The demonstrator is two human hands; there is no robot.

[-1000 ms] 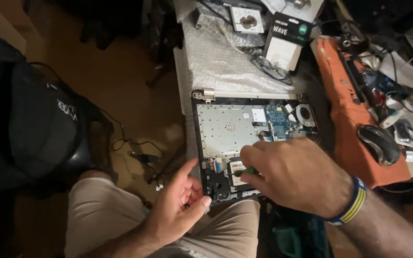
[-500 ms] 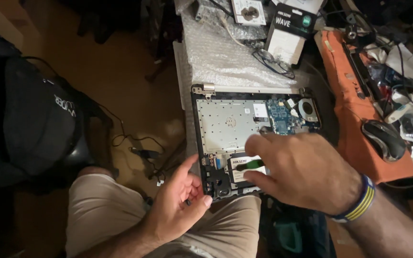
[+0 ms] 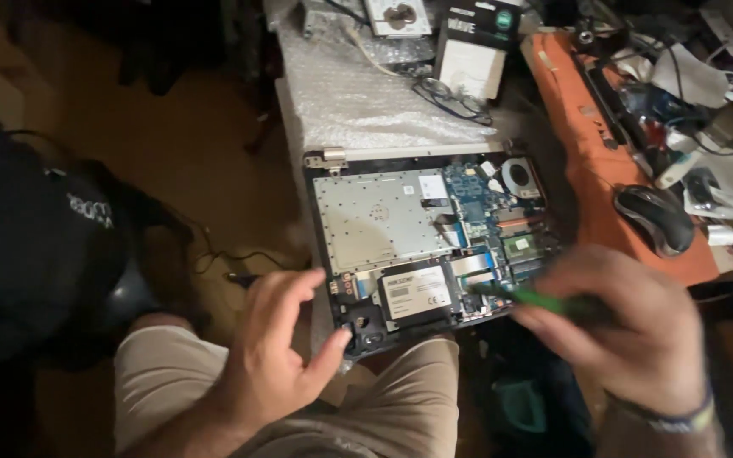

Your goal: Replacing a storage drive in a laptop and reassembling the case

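Note:
An opened laptop base (image 3: 383, 222) lies on my lap and the table edge, with its grey inner plate, blue circuit board (image 3: 485, 203) and fan exposed. A black drive with a white label (image 3: 416, 293) sits in the near bay. My left hand (image 3: 277, 352) rests at the laptop's near left corner, fingers spread, thumb touching the edge. My right hand (image 3: 629, 331) grips a green-handled screwdriver (image 3: 528, 297); its tip points at the board just right of the drive. The hand is blurred.
Bubble wrap (image 3: 366, 93) covers the table behind the laptop, with glasses (image 3: 451, 97) and a black-and-white box (image 3: 472, 38) on it. An orange mat (image 3: 591, 144) at right carries a mouse (image 3: 655, 216) and cluttered parts. A black bag (image 3: 40, 237) sits at left on the floor.
My right hand drew back to the right off the drive, uncovering it, and now holds a green screwdriver toward the board. My left hand stayed at the near left corner.

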